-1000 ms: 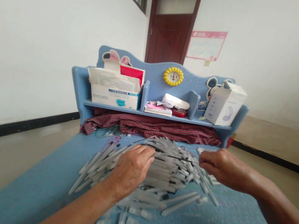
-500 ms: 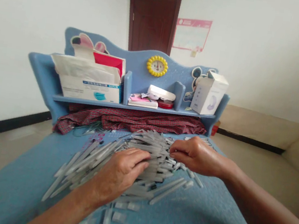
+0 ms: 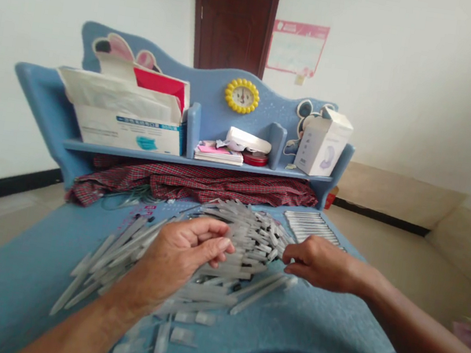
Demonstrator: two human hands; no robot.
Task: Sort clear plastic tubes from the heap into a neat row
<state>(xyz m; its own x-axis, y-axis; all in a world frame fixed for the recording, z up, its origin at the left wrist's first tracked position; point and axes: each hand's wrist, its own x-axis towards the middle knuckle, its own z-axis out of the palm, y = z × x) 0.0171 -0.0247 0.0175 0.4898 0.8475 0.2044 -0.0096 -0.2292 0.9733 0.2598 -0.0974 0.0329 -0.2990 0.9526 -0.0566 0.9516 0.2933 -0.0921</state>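
L hand now lifted off heap of clear plastic tubes on blue cloth-covered desk, fingers half-curled, can't tell if holding anything. R hand at heap's edge, fingertips pinched, grip unclear; neat row of tubes lies far right.

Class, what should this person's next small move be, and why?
Probably the right hand should draw one clear plastic tube from the loose pile and lay it in the neat row at the far right of the blue desk. Its fingertips already sit at the pile's edge, on the row's side, and the tubes in that row lie parallel.
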